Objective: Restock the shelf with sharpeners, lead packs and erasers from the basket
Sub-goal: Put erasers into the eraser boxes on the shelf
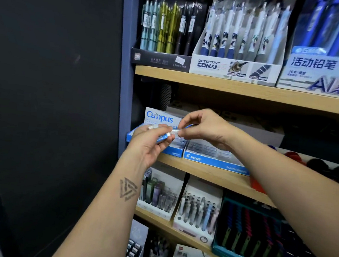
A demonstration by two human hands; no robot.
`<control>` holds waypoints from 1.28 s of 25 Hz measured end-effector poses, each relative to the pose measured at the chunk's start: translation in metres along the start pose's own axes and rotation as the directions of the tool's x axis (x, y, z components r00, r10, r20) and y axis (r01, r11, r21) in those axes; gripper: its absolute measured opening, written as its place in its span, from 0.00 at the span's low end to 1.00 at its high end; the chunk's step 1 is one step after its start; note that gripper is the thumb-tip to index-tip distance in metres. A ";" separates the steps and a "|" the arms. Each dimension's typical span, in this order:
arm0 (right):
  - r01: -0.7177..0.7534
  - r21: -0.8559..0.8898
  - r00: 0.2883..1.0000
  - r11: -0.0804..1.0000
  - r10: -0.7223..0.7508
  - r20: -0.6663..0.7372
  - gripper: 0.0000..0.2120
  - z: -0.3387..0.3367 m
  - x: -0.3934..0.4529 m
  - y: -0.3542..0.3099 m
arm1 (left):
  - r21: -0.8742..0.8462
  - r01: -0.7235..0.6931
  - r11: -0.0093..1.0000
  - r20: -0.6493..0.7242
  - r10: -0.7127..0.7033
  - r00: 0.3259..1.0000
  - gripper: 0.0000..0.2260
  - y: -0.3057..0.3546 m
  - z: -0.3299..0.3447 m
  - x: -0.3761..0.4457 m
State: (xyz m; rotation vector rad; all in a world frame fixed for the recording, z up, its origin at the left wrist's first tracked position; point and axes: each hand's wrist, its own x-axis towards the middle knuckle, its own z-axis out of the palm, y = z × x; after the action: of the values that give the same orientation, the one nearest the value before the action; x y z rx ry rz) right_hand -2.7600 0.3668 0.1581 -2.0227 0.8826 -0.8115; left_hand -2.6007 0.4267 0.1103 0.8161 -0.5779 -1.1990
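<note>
A: What are the fingers doing?

B: The left hand (pixel 149 145) has its thumb and fingers curled round a small blue-and-white eraser (pixel 163 137), held lengthwise in front of the middle shelf (pixel 205 173). The right hand (pixel 204 126) pinches a thin strip of clear wrapper (pixel 175 131) at the eraser's 3 o'clock end, thumb and forefinger pressed together, the other fingers loosely bent.

A: And where is the eraser relative to the stock?

B: Just in front of the Campus box (pixel 160 118), which sits at about 12 o'clock from the left hand. At 4 o'clock from the hands lies the blue Pilot box (pixel 215 161), touching the Campus box's side, on the same wooden board.

A: Farther out?

B: At 12 o'clock, the upper shelf (pixel 251 90) carries a dark pencil box (pixel 160 60), a white Conan pen box (pixel 236 69) and a blue pencil box (pixel 323 74) side by side. At 6 o'clock, lower boards hold lead packs (pixel 158 191) and pen displays (pixel 198 212). A dark panel (pixel 47 96) fills 9 o'clock. The left forearm bears a triangle tattoo (pixel 128 188).
</note>
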 end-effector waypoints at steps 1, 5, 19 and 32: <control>0.002 -0.095 1.000 0.996 -0.003 -0.010 0.07 -0.010 -0.005 -0.001 | 0.012 0.008 1.000 0.010 -0.008 1.000 0.10 -0.004 0.007 -0.001; -0.147 -0.437 0.982 0.888 0.078 -0.172 0.06 -0.051 -0.021 0.002 | 0.038 0.092 0.995 0.040 -0.093 0.995 0.03 -0.019 0.031 -0.005; -0.299 -0.846 0.938 0.441 0.298 -0.177 0.11 -0.064 -0.036 0.037 | 0.329 0.131 0.935 0.171 -0.195 0.966 0.21 -0.046 0.051 -0.011; -0.135 -0.174 0.990 0.975 0.138 0.007 0.10 -0.053 -0.051 0.007 | 0.092 0.169 0.981 0.314 -0.189 0.931 0.12 -0.039 0.053 -0.020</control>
State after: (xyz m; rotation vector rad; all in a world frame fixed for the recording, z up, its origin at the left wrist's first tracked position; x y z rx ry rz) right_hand -2.8316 0.3837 0.1666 -2.0877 1.1015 -0.6580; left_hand -2.6694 0.4276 0.1107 0.7425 -0.8246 -1.5034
